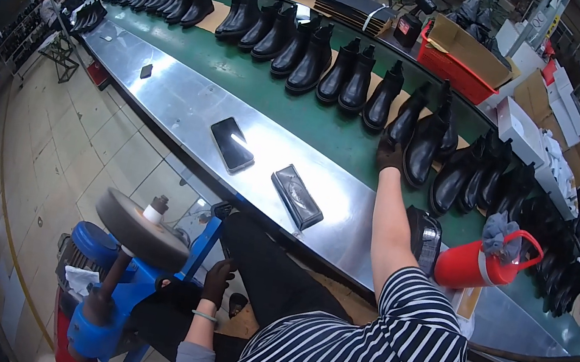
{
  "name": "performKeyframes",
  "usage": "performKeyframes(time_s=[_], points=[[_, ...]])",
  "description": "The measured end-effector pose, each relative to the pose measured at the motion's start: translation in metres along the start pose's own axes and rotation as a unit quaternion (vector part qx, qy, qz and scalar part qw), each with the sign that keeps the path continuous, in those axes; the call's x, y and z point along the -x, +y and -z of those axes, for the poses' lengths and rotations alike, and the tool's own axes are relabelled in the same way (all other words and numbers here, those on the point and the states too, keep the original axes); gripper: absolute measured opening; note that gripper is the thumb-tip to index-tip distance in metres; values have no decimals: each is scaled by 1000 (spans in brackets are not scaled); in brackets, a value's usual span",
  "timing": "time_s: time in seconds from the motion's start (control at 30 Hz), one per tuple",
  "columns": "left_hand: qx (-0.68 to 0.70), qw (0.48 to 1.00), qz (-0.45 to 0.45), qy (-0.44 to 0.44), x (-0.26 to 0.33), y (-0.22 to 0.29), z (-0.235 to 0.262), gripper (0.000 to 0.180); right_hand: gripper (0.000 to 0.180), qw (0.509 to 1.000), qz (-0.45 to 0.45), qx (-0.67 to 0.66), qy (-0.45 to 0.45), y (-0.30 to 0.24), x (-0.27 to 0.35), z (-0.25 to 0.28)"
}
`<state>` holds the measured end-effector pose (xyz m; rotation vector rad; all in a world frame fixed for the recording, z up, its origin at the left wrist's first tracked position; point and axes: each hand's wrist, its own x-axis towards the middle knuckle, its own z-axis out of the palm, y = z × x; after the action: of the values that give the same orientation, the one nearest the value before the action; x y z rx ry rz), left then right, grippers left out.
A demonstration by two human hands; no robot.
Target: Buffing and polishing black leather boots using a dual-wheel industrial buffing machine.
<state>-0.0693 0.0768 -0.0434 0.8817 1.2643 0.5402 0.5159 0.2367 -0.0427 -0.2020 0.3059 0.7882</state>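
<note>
My right arm stretches forward across the bench. In a dark brown glove, my right hand (389, 154) is closed around the toe of a shiny black ankle boot (405, 120) in the long row. Another black boot (425, 148) stands just to the right of it. My left hand (218, 282), also gloved, hangs low beside my knee with fingers loosely apart and nothing visible in them. Left of it is a blue grinding machine (95, 325) with a grey wheel (142, 229).
Rows of black boots line the green belt (246, 74). On the metal ledge (196, 100) lie a phone (231, 144) and a dark wallet-like case (297, 196). A red tumbler (471, 265) stands right of my arm. Red crates (451, 68) and boxes are beyond; people work at the far end.
</note>
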Motion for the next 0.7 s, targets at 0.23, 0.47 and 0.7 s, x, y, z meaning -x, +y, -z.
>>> performKeyframes(time_s=[0.23, 0.47, 0.7], points=[[10, 999, 40, -14, -23, 7, -14, 40, 53, 956, 15, 277, -94, 1, -54, 0], [7, 997, 76, 7, -20, 3, -8, 39, 45, 934, -39, 325, 141, 22, -98, -65], [3, 998, 64, 10, -15, 10, -8, 42, 69, 934, 165, 298, 109, 48, -15, -94]])
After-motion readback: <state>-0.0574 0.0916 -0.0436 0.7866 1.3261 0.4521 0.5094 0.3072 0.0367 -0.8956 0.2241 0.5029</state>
